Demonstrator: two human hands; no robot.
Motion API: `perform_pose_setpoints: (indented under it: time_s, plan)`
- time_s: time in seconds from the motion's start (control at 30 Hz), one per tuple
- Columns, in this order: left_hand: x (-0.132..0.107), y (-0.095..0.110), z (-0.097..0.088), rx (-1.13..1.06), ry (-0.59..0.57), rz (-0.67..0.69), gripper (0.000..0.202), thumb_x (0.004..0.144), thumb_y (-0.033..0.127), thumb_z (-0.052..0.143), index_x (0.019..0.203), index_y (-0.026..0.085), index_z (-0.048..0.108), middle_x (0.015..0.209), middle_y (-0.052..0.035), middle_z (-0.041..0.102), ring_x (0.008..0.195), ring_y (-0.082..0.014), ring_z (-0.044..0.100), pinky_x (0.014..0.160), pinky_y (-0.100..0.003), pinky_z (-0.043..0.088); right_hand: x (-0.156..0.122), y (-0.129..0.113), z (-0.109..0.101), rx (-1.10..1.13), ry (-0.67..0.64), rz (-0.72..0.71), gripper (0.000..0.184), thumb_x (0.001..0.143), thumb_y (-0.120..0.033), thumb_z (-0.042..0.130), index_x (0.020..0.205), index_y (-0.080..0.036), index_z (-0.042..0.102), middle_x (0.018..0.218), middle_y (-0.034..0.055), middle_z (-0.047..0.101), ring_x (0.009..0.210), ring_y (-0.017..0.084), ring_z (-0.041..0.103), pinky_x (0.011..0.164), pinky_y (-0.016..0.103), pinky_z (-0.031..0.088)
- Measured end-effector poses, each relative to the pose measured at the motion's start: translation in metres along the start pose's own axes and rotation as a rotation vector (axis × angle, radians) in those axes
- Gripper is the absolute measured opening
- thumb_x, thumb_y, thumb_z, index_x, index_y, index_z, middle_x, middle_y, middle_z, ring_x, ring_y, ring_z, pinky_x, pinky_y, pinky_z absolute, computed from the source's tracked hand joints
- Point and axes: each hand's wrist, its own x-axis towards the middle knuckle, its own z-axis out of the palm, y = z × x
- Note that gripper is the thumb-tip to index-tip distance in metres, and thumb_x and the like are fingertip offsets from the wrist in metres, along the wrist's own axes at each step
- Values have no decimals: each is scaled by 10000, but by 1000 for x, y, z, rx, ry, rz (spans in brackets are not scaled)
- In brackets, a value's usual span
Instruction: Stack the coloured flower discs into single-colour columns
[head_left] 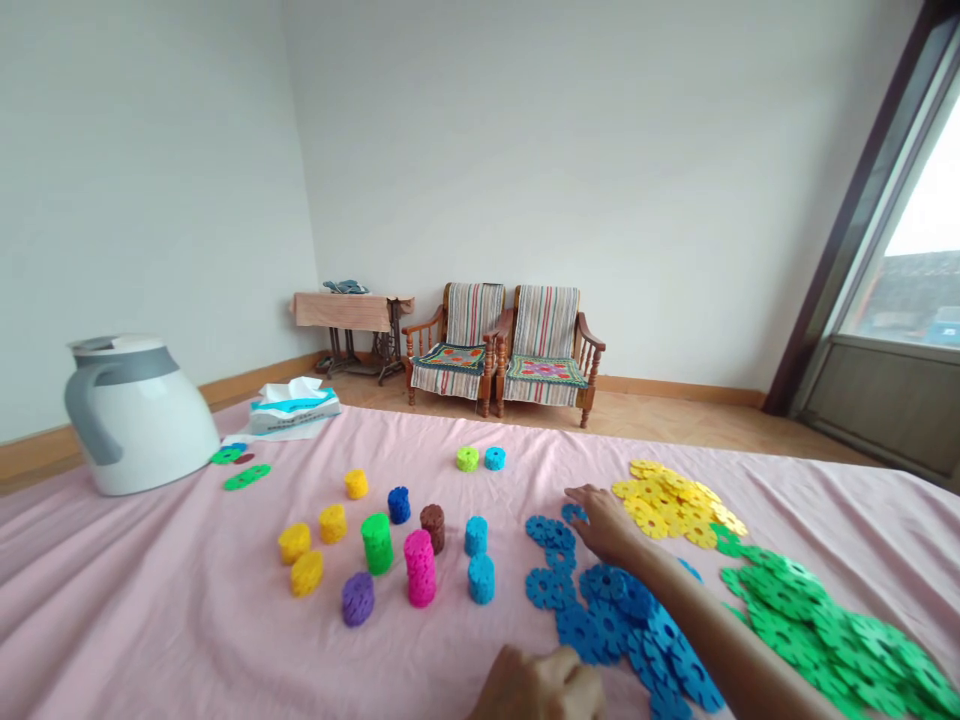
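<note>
My right hand (606, 525) reaches forward over a spread of flat blue snowflake discs (600, 615) on the pink cloth (150, 620). Its fingers are stretched out low, and the tips touch a blue disc (574, 513) at the far edge of the pile. My left hand (541, 686) sits at the bottom edge, just left of the blue pile. Its fingers are curled in, and what they hold, if anything, is hidden. Short stacks of discs stand to the left: pink (420, 567), green (376, 543), purple (358, 598), light blue (480, 578), yellow (307, 573).
A yellow disc pile (675, 505) and a green disc pile (832, 630) lie right of my arm. A white kettle (135, 415) and a tissue pack (292, 410) are at the far left. Two small stacks (480, 459) stand farther back. Two wooden armchairs (499, 350) stand by the wall.
</note>
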Motion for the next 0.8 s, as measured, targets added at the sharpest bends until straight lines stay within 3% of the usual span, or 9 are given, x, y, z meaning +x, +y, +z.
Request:
perform_pose_setpoints:
  time_s: [0.1, 0.2, 0.3, 0.4, 0.47, 0.53, 0.63, 0.7, 0.8]
  plan:
    - [2, -1, -5, -84, 117, -119, 199, 666, 221, 711, 711, 195, 519, 682, 30, 585, 511, -122, 534, 398, -226, 267, -3, -5, -1, 10, -55, -68, 455, 735, -126, 485, 1162, -176, 634, 1149, 140, 615, 1082, 272, 541, 926, 375, 388]
    - [5, -2, -18, -153, 227, -152, 192, 686, 220, 687, 820, 184, 554, 832, -24, 610, 731, -187, 585, 630, -262, 440, -17, -13, -9, 51, -118, -178, 500, 686, -75, 485, 1116, -265, 657, 1130, 70, 625, 1059, 219, 546, 919, 333, 396]
    - [5, -5, -30, -171, 267, -117, 272, 782, 294, 625, 1020, 180, 561, 1035, -78, 600, 945, -248, 556, 815, -349, 437, -34, -17, -23, 162, -164, -299, 537, 627, -32, 466, 1074, -247, 671, 1100, 61, 637, 1040, 202, 551, 920, 329, 406]
    - [3, -7, -32, -135, 280, -78, 405, 852, 447, 549, 1147, 171, 530, 1114, -98, 580, 1022, -264, 530, 864, -375, 415, -41, -14, -34, 281, -263, -374, 415, 666, -56, 455, 942, -232, 710, 992, 33, 689, 952, 169, 602, 883, 291, 440]
    - [3, -8, -29, -109, 274, -55, 472, 868, 538, 496, 1166, 174, 524, 1104, -90, 587, 1018, -259, 533, 849, -369, 416, -34, -10, -34, 266, -299, -315, 352, 766, -129, 426, 938, -234, 715, 976, 26, 712, 919, 165, 633, 846, 283, 468]
    - [3, -9, -24, -80, 269, -46, 455, 884, 554, 463, 1142, 186, 534, 1081, -74, 600, 1000, -245, 542, 825, -351, 420, -21, -5, -25, 117, -150, -140, 391, 853, -216, 365, 1103, -207, 665, 1137, 63, 674, 1045, 186, 609, 918, 304, 446]
    - [3, -10, -12, -34, 282, -36, 345, 922, 479, 440, 1104, 203, 541, 1045, -53, 616, 972, -222, 556, 808, -329, 420, 1, -2, -2, 29, -78, -33, 585, 882, -297, 354, 1395, -16, 357, 1458, 213, 350, 1346, 275, 333, 1088, 404, 277]
    - [2, -10, -4, -18, 318, -45, 289, 943, 432, 417, 1079, 211, 544, 1011, -43, 623, 947, -213, 564, 808, -330, 419, 14, -3, 12, 4, -87, -12, 667, 900, -373, 330, 1434, 15, 241, 1511, 211, 219, 1405, 271, 185, 1122, 400, 211]
    - [-1, -10, 5, -29, 337, -92, 247, 961, 379, 390, 1071, 222, 545, 1007, -37, 626, 953, -205, 565, 831, -332, 416, 27, -4, 26, -22, -105, 22, 717, 916, -470, 249, 1453, 0, 183, 1532, 189, 154, 1418, 266, 114, 1134, 415, 168]
